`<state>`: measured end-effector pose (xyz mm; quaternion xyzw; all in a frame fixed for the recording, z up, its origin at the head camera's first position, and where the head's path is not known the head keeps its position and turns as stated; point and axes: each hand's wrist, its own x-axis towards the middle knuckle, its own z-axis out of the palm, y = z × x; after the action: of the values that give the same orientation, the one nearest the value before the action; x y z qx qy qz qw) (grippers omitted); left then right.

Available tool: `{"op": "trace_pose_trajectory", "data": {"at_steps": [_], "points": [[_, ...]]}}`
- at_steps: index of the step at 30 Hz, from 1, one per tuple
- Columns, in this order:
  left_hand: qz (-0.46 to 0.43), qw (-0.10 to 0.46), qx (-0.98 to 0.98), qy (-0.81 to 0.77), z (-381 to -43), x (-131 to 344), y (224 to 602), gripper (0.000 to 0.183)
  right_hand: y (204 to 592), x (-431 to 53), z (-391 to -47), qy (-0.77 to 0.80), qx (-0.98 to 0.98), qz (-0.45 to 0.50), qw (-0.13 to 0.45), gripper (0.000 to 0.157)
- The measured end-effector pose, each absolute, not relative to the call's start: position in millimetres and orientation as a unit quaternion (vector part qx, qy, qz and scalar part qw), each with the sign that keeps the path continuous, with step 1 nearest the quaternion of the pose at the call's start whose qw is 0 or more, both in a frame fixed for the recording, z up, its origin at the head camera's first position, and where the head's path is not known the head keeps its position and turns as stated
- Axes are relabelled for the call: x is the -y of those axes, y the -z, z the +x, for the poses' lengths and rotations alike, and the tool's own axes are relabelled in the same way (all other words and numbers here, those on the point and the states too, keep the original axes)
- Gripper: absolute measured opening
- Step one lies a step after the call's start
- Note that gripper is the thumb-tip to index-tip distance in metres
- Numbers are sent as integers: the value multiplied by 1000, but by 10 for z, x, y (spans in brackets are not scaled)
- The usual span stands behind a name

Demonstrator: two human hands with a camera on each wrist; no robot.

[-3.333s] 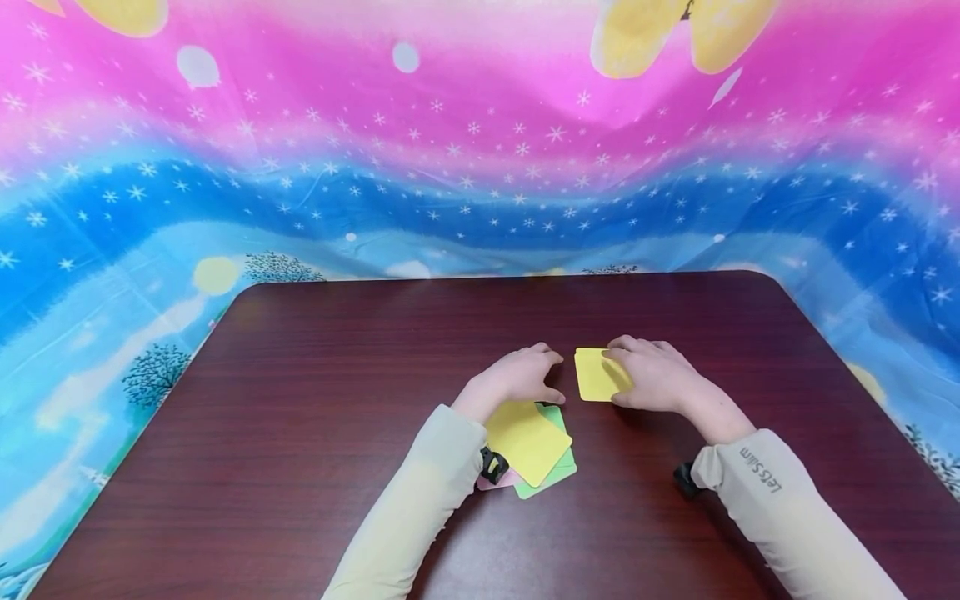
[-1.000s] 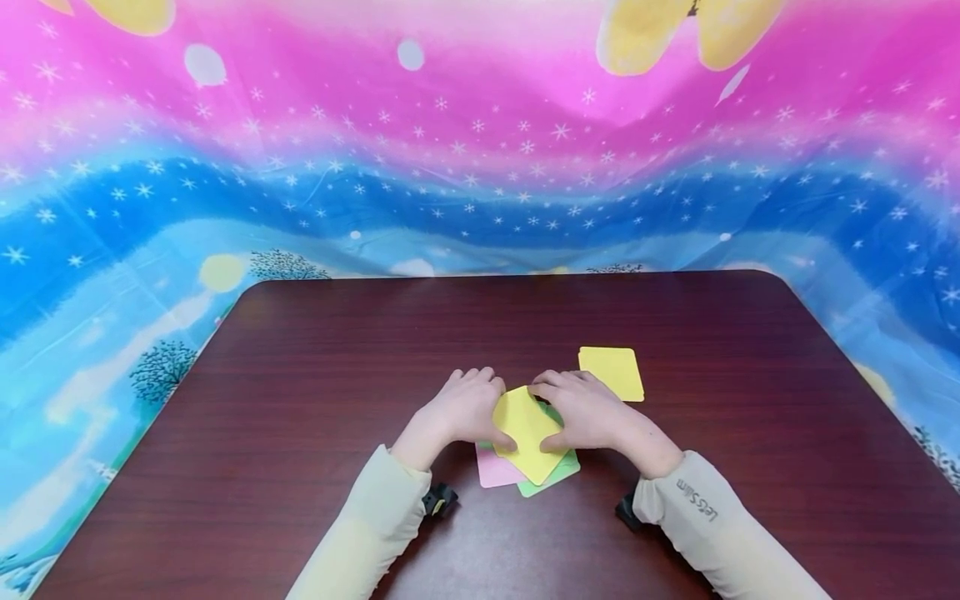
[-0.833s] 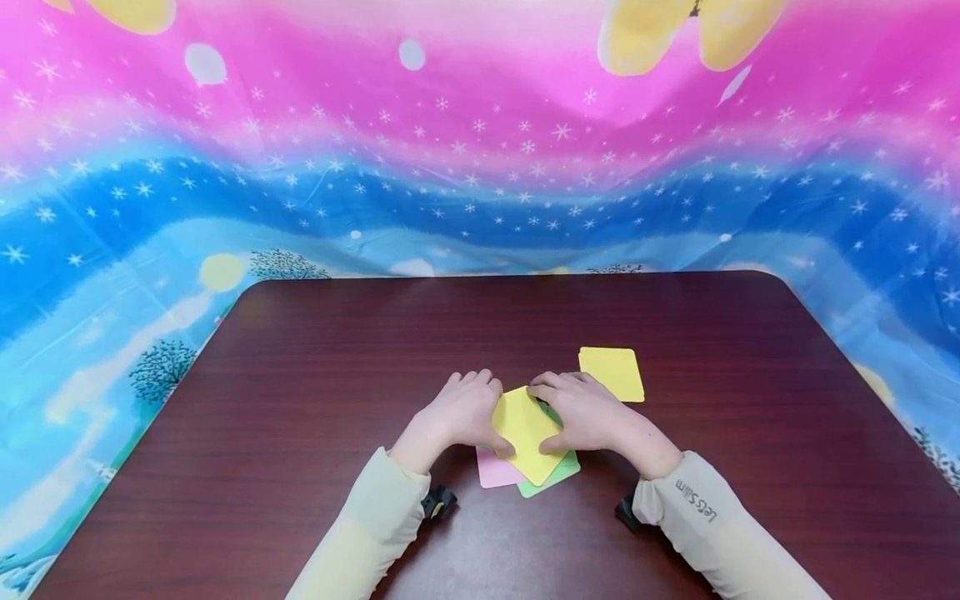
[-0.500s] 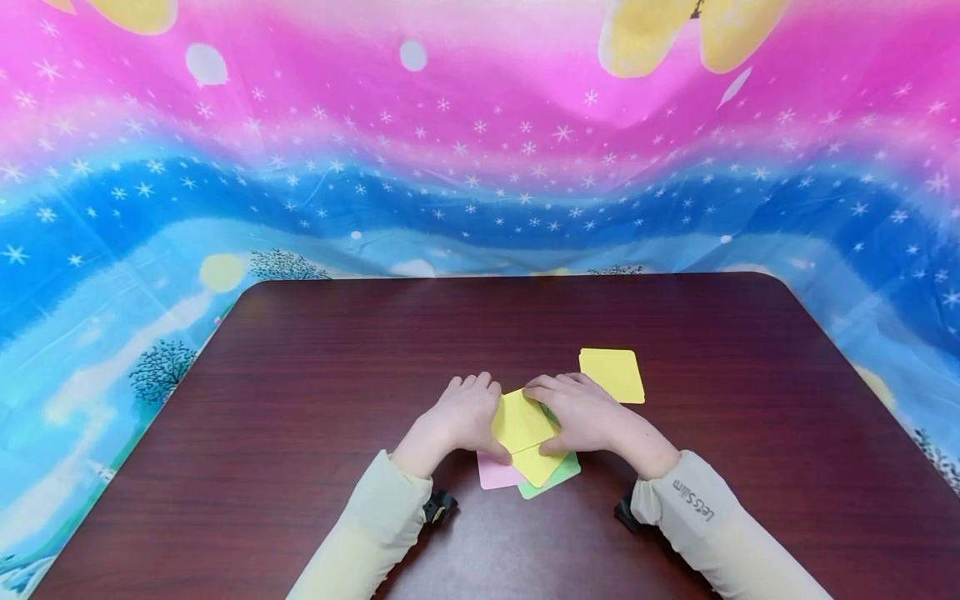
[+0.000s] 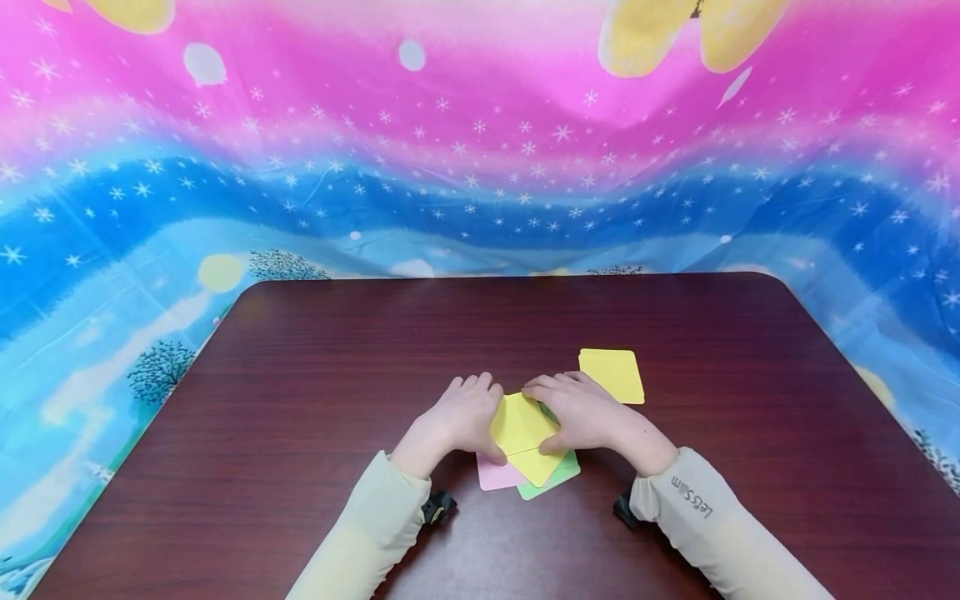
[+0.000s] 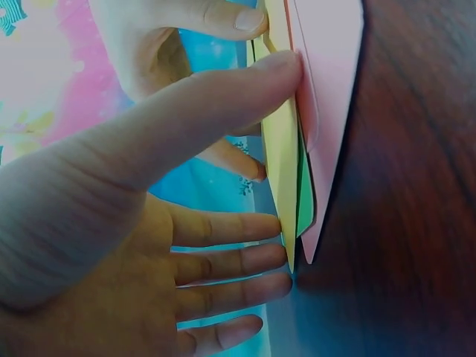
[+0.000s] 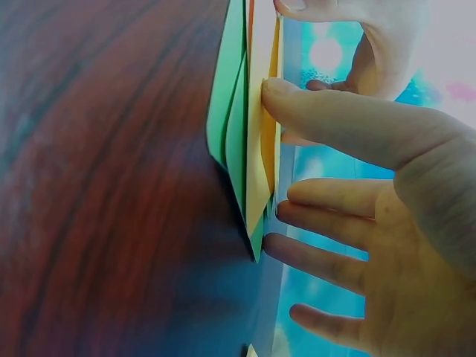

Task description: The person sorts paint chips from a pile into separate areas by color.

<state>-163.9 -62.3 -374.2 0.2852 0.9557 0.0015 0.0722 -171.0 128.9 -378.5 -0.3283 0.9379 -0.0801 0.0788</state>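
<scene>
In the head view my left hand (image 5: 450, 425) and right hand (image 5: 596, 417) flank a loose pile of square coloured cards. Between them they hold an upper yellow card (image 5: 519, 421) by its sides, thumbs at the near edge and fingertips at the far one. Its near edge crosses a lower yellow card (image 5: 538, 468), turned cornerwise. Beneath show a pink card (image 5: 498, 475) at the left and a green card (image 5: 557, 478) at the right. The right wrist view shows a narrow gap under the upper card by the thumb (image 7: 335, 119). Both hands' fingers stay fairly straight.
A second small stack of yellow cards (image 5: 618, 375) lies beyond the right hand. Everything rests on a dark reddish-brown table (image 5: 337, 333) with rounded far corners. A printed pink and blue cloth (image 5: 480, 167) hangs behind and beside the table.
The right hand left the separate yellow stack, and both hands came to the pile. Within the last second the upper card's near edge appeared across the lower yellow card; both hands moved only slightly.
</scene>
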Motion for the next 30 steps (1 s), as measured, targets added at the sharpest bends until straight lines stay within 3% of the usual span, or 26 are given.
{"op": "trace_pose_trajectory", "data": {"at_steps": [30], "points": [[314,61,-948,9,-1721,528,3662,67,3732,-1418,-1760,65,-941,-328,58,68]]}}
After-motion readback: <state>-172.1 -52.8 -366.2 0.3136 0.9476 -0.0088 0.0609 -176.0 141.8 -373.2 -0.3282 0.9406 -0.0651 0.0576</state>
